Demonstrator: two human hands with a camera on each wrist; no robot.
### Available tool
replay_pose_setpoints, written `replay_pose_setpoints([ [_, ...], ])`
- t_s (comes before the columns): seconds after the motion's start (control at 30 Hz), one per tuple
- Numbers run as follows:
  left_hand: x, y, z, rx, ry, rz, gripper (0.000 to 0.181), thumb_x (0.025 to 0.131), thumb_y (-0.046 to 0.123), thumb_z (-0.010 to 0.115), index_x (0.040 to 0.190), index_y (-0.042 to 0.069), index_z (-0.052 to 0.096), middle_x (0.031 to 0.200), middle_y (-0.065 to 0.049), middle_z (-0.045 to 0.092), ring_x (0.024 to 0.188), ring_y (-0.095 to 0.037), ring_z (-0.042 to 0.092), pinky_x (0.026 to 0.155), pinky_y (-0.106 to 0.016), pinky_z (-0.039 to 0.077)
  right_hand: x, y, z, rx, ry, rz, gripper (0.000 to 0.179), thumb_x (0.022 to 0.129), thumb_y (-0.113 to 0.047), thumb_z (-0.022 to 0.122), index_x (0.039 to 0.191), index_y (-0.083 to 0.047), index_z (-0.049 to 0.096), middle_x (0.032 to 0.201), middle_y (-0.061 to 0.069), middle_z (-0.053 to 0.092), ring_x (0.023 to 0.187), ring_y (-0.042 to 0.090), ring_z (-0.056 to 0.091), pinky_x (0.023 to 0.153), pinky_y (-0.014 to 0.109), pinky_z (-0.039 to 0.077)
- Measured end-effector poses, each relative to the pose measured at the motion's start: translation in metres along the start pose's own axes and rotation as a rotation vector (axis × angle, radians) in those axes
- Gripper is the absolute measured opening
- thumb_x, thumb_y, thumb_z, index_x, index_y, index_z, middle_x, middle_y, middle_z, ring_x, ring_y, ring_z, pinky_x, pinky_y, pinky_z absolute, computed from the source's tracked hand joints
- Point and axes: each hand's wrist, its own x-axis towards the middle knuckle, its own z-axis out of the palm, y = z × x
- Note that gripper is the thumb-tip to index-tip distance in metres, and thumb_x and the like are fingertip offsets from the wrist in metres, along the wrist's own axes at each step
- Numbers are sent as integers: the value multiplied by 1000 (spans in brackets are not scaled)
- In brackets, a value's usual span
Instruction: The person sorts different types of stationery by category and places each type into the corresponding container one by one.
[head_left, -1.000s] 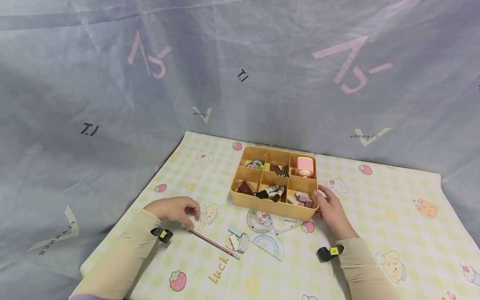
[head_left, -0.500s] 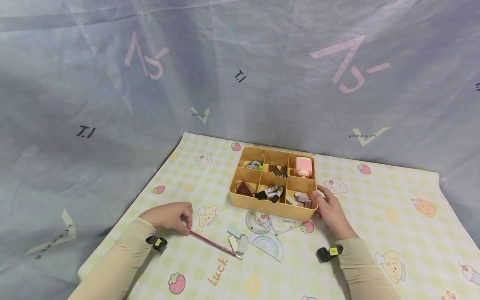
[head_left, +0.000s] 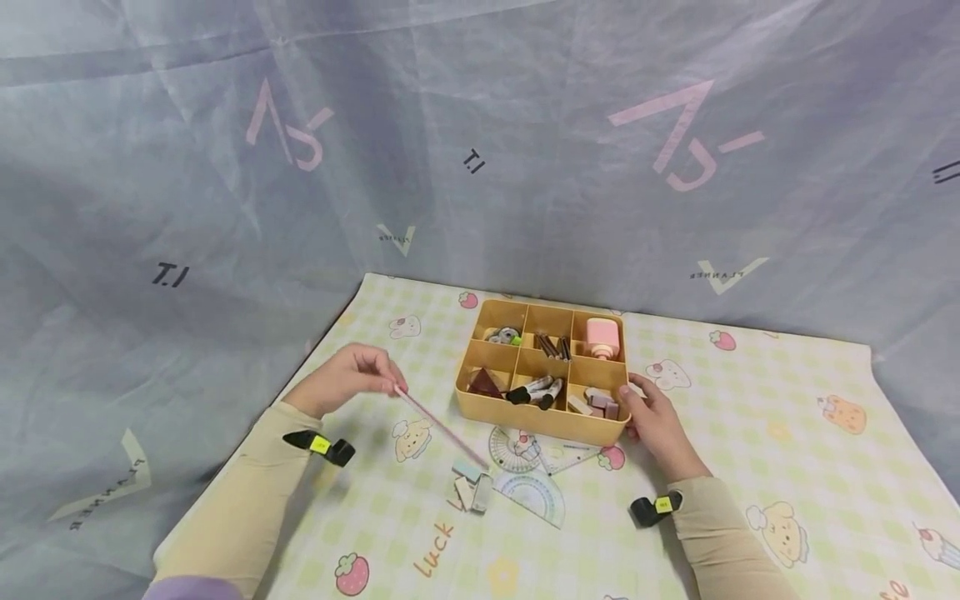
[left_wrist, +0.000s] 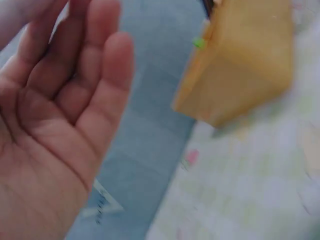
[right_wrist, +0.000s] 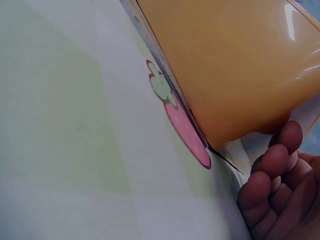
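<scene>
My left hand (head_left: 352, 377) pinches one end of a thin reddish pencil (head_left: 442, 427), which slants down to the right above the cloth. Its lower end is close to a small group of erasers (head_left: 471, 490). In the left wrist view the palm shows, and the pencil is hidden. A yellow divided storage box (head_left: 536, 423) sits in front of me. My right hand (head_left: 657, 422) holds its right front corner, thumb at the rim and fingers along the outer side. In the right wrist view, curled fingertips (right_wrist: 260, 187) lie against the box wall.
The box's compartments hold black-capped markers (head_left: 534, 390), brown sticks (head_left: 553, 346), a pink bottle (head_left: 602, 335), a dark red triangular piece (head_left: 485, 382) and erasers (head_left: 595, 405). Clear protractors (head_left: 532, 496) and a set square (head_left: 573, 454) lie in front of it. A grey curtain hangs behind.
My left hand has taken the pencil by its end and lifted it off the cloth, moving up and slightly right. My right hand stays at the box.
</scene>
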Motion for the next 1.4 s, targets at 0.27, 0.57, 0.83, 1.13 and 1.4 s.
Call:
replay_pose_setpoints([
  [0.27, 55, 21, 11, 16, 405, 123, 14, 91, 13, 76, 88, 1, 71, 97, -1, 75, 97, -18, 70, 83, -28, 54, 0, 0, 0, -8, 5, -10, 66, 106, -49, 45, 158, -12, 29, 105, 18, 59, 75, 22, 56, 64, 31, 48],
  [0.57, 105, 15, 51, 439, 514, 194, 6, 91, 11, 77, 88, 6, 75, 95, -4, 75, 82, -16, 65, 71, -29, 50, -2, 2, 0, -9, -1, 3, 67, 106, -50, 45, 158, -12, 29, 112, 19, 59, 76, 22, 56, 65, 31, 49],
  [0.83, 131, 3, 93, 960, 299, 278, 4, 93, 13, 73, 93, 9, 75, 97, -1, 75, 98, -19, 69, 101, -33, 48, -3, 1, 1, -12, 4, 2, 66, 106, -49, 45, 158, -12, 29, 110, 19, 59, 75, 22, 56, 64, 31, 48],
  [1.13, 156, -10, 120, 1306, 179, 404, 7, 95, 18, 71, 88, 17, 71, 87, 7, 72, 84, -15, 61, 76, -30, 49, -2, 0, 1, -10, 13, -3, 65, 106, -49, 45, 158, -12, 30, 114, 20, 60, 76, 21, 56, 64, 31, 48],
  [1.4, 166, -14, 133, 1363, 143, 396, 6, 97, 21, 68, 93, 18, 70, 95, 7, 72, 86, -15, 60, 76, -31, 49, -1, -1, 1, -9, 7, -3, 66, 106, -49, 44, 158, -13, 28, 111, 19, 59, 75, 22, 56, 64, 31, 48],
])
